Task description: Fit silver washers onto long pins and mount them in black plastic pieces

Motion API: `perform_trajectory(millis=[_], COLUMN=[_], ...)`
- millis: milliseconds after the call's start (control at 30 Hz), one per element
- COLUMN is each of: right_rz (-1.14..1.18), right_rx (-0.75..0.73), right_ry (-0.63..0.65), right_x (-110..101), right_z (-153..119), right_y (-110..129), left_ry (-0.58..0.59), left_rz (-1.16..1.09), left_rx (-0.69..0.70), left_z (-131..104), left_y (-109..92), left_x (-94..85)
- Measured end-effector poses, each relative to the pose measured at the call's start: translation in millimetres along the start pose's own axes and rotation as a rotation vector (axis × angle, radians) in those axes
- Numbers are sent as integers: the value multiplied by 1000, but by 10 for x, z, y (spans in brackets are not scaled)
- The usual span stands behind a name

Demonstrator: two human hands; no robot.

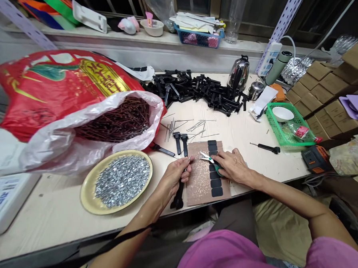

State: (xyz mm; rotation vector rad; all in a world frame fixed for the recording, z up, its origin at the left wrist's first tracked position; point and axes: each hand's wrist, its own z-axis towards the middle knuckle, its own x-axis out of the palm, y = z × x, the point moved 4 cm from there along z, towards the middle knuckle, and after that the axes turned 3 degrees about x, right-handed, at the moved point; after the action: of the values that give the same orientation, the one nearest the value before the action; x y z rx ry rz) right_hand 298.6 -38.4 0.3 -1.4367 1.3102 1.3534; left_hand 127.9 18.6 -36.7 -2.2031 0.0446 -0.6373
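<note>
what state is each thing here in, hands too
left hand, pinching a thin piece
right hand, gripping the scissors
scissors, blades apart
bag, mouth open, rods inside
plate, heaped with metal bits
black parts, piled loosely
kettle, upright
basket, holding a bowl and bottle
bottle, on its side, cap on
boxes, stacked

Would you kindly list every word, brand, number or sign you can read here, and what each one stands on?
No text reads with certainty:
Red bag: large gold characters, too distorted to quote.
White case at left: blue lettering, blurred.
Plastic bottle: pale lettering on a red label, too small.
Black-and-orange device: small orange marking, unreadable.
Cardboard boxes: faint print, illegible.
</note>
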Motion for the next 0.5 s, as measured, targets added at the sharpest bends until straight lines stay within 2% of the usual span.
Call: perform_trajectory(millis=[100, 167, 267, 333, 400, 500], right_rz=[33, 88, 67, -5, -50, -21], right_rx=[-7, 24, 226, 384, 476, 494], right_ry=[42, 12, -149, -210, -187, -65], right_x=[-68, -114, -137, -78, 16, 103], right_z=[38, 42, 0, -47, -80, -103], right_y=[-52, -156, -495, -778, -1029, -1251], left_ry=[1, 4, 1, -6, -18, -64], left_rz=[26, 32, 34, 43, 76, 121], left_rx=[-26, -16, 41, 62, 81, 181], left_z=[-21, -46, -90, -115, -139, -186], left_y=[14, 11, -23, -53, -97, -221], left_x=[0, 10, 22, 28, 39, 71])
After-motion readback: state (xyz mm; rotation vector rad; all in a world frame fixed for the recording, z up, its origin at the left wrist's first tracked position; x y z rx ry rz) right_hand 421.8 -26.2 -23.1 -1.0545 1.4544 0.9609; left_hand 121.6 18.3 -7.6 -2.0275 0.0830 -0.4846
